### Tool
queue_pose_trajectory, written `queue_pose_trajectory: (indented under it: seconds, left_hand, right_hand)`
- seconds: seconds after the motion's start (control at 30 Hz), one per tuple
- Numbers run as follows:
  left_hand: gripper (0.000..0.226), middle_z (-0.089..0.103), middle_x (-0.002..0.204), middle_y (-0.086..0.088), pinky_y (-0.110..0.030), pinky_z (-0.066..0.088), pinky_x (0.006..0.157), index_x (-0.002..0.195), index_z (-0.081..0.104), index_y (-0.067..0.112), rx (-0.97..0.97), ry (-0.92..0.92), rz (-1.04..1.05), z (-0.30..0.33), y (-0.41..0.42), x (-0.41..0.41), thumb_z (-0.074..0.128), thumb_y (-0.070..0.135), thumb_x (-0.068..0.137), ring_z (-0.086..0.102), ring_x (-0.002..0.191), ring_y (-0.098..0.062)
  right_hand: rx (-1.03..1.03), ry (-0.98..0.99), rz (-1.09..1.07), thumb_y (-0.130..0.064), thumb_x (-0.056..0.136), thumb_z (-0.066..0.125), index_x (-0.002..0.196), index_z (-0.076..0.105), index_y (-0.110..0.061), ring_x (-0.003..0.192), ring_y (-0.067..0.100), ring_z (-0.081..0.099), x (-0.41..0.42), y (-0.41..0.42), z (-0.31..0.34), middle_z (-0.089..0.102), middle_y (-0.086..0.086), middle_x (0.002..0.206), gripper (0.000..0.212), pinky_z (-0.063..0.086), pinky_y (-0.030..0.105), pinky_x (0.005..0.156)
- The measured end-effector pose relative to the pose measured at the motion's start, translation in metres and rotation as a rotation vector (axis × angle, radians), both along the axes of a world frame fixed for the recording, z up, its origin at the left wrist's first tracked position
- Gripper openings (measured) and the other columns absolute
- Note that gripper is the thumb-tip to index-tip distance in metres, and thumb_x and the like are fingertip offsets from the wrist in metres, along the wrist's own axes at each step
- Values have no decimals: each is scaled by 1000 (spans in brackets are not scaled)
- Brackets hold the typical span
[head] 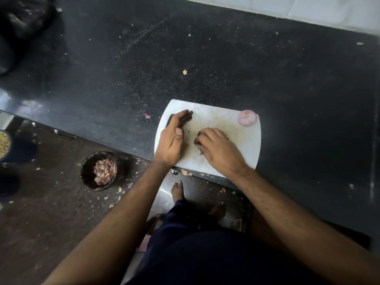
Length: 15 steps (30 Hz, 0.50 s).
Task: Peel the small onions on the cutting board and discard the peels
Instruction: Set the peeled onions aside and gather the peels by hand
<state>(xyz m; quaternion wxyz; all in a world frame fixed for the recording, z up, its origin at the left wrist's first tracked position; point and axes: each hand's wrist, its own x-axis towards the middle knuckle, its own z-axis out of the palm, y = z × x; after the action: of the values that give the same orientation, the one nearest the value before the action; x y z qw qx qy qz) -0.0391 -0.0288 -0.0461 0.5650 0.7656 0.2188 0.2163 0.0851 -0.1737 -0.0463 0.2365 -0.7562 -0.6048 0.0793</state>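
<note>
A white cutting board [242,145] lies at the front edge of a black counter. One peeled pink onion [246,117] rests at the board's far right corner. My left hand [174,140] stands on its edge along the board's left side, fingers straight and together, holding nothing. My right hand [218,149] lies palm down on the middle of the board, its fingers curled over a few dark peel scraps [198,146]. What exactly is under those fingers is hidden.
A black bin [99,171] holding onion peels stands on the floor below the counter's edge, to the left. Peel bits [186,172] lie on the counter's rim and the floor. My bare feet [177,191] are under the board. A tiled wall [308,9] runs at the back.
</note>
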Motion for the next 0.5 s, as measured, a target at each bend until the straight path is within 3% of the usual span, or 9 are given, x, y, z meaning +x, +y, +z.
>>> queue_pose_trajectory:
  seconds: [0.2, 0.37, 0.5]
  left_hand:
    - [96, 58, 144, -15, -45, 44, 116, 148, 45, -3, 97, 29, -27, 14, -5, -7, 27, 77, 98, 55, 138, -23]
    - [62, 61, 138, -5, -41, 46, 111, 137, 59, 4, 361, 160, -76, 23, -14, -46, 71, 45, 92, 55, 132, -18]
    - [58, 59, 138, -6, -45, 45, 112, 129, 65, 6, 442, 220, -121, 9, -29, -73, 83, 40, 85, 54, 134, -22]
  right_hand:
    - [9, 63, -16, -22, 96, 60, 115, 69, -17, 120, 23, 54, 4, -2, 3, 59, 0, 130, 21, 44, 43, 102]
    - [-8, 63, -11, -23, 97, 57, 117, 68, -17, 120, 21, 54, 4, -1, 4, 59, 0, 130, 24, 45, 41, 102]
    - [-12, 46, -22, -24, 98, 55, 116, 68, -17, 117, 21, 54, 3, 2, 2, 59, 0, 128, 23, 45, 41, 100]
